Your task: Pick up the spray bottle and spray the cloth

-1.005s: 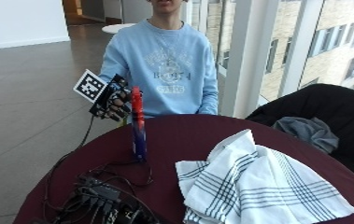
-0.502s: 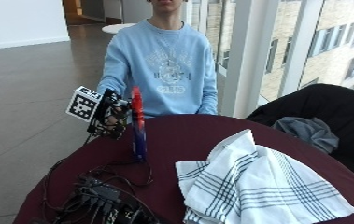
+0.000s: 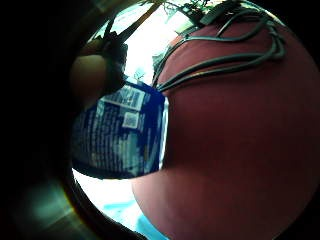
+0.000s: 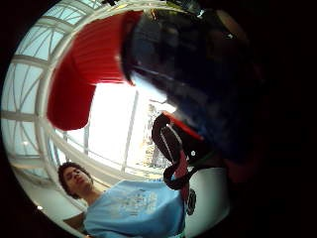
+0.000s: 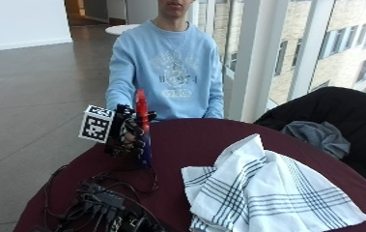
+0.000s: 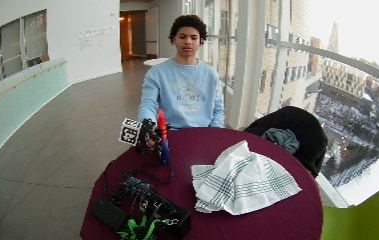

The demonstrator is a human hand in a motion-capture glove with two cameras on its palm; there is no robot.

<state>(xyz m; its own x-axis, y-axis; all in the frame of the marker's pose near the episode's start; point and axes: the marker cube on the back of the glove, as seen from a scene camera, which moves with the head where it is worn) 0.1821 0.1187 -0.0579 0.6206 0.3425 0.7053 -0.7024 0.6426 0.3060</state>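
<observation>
Glass-walled corridor behind, round dark-red table (image 5: 246, 140) in front with a person in a light blue sweatshirt (image 5: 170, 72) sitting at its far edge. Black-gloved right hand (image 5: 128, 136) is wrapping its fingers round the blue spray bottle with a red trigger head (image 5: 143, 126), holding it upright near the table's far-left edge. Compared with a second ago the hand and bottle are sitting a touch lower and nearer the person; whether the base is touching the table or just clearing it, cannot tell. Little-finger palm view is showing the blue labelled body (image 3: 120, 135) right against the palm with tabletop beside it; thumb-side view is showing the red head (image 4: 89, 69) close up. White cloth with dark grid stripes (image 5: 266, 193) is lying bunched at the near-right part of the table, well apart from the bottle. Black cable bundle and electronics box (image 5: 105, 208) are lying at the near-left edge. Judgement: grasp looks made, bottle not yet aimed; swinging the nozzle toward the cloth is next.
</observation>
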